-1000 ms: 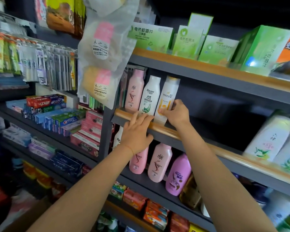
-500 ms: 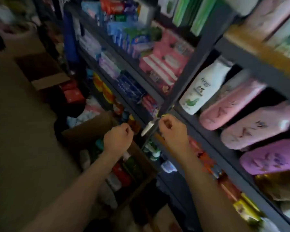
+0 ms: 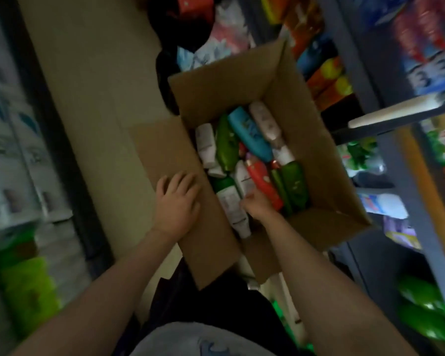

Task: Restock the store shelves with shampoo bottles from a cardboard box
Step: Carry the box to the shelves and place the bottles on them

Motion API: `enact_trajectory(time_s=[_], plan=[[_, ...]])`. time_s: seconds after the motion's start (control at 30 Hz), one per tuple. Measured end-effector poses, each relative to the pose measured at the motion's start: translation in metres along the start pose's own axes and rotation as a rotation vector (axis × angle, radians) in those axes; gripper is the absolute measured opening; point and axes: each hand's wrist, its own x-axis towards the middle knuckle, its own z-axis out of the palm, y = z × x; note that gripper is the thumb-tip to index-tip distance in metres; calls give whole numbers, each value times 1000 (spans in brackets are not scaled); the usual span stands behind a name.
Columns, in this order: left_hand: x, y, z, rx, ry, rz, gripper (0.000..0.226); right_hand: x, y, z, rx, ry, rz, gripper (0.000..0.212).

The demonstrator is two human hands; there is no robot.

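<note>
Operator: Status of both hands?

Technician: Left hand (image 3: 176, 201) lies flat, fingers extended, on the cardboard box (image 3: 316, 160) at its left flap, probably to steady the box on the floor (image 3: 88, 98). Right hand (image 3: 257, 205) reaches inside among the shampoo bottles (image 3: 249, 160); its fingers curl downward at a white bottle (image 3: 243, 181), but blur prevents confirming a grip, so its state cannot be determined.

Operator: Location and condition of the stock?

Technician: Bottles lie loose inside the box, on their sides and overlapping. Shapes are oval and tapered; the plastic looks smooth, in green, teal, red and white. Box walls are plain matte brown board, flaps folded outward to keep the opening accessible. Shelves (image 3: 396, 114) stand just beside the box, on the right.
</note>
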Motion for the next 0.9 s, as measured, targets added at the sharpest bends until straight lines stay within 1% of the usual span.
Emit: enact_trajectory(time_s=[0.07,0.1,0.17,0.23,0.33,0.43,0.5,0.53,0.57,0.6,0.63,0.67,0.7,0.73,0.77,0.8,0.83,0.9], plan=[[-5,-7,11,-24,1,8,45,17,6,17,-25,47,-17,29],[-6,-8,14,-28,0,5,46,23,8,25,-32,42,-25,35],[-6,-6,18,-24,-14,-16,47,29,10,39,-16,31,-3,40],[-4,-4,19,-29,-37,-37,48,36,13,50,-11,64,-1,43],[-5,1,21,-43,-56,-78,49,39,16,57,-59,53,-13,51],[-3,11,19,-66,-84,-118,47,33,13,50,-10,22,2,49],[1,19,13,-105,-102,-99,45,21,5,39,49,46,-37,40],[4,25,6,-162,-102,-96,43,12,-1,30,87,69,-65,36],[6,32,-2,-276,-119,-122,41,0,-9,19,134,96,-102,36],[11,42,-16,-449,-176,-186,37,-14,-18,7,185,129,-142,39],[16,53,-34,-680,-263,-300,33,-31,-28,-6,233,166,-189,43],[22,64,-54,-964,-353,-470,32,-48,-37,-21,280,207,-245,47],[28,74,-73,-1263,-453,-649,36,-68,-45,-35,319,255,-312,49],[34,84,-91,-1520,-541,-786,45,-89,-52,-50,356,301,-393,48],[40,92,-110,-1731,-596,-844,55,-114,-58,-66,376,350,-497,45],[47,99,-129,-1890,-604,-828,61,-139,-63,-81,370,401,-616,43],[53,106,-151,-2000,-583,-769,60,-166,-67,-96,330,447,-733,41],[60,126,-204,-2109,-543,-604,46,-219,-71,-123,216,513,-884,41]])
